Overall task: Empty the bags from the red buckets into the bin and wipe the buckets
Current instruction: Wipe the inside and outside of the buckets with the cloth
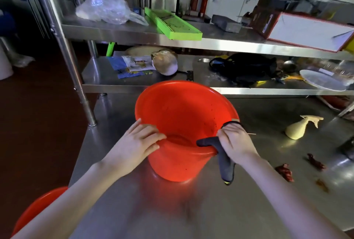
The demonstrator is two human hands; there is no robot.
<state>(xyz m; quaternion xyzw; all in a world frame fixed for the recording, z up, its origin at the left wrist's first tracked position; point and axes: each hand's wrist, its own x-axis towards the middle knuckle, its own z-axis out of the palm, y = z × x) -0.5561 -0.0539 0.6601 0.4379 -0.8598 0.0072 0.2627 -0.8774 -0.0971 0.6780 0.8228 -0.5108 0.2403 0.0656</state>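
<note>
A red bucket (pixel 183 116) stands on the steel table (pixel 249 210), tipped toward me so its bare inside shows. My left hand (pixel 138 143) grips the near left rim, thumb over the edge. My right hand (pixel 234 141) holds a dark grey cloth (pixel 226 166) against the near right rim; one end of the cloth lies inside the bucket, the other hangs down outside. A second red bucket (pixel 36 208) shows partly at the lower left, below the table edge.
A pale yellow spray bottle (pixel 298 126) lies on its side on the table to the right. Dried red chillies (pixel 285 171) are scattered near it. Steel shelves behind hold a green slicer (pixel 172 24), a plastic bag (pixel 103 7), a black bag (pixel 247 68) and a white plate (pixel 323 79).
</note>
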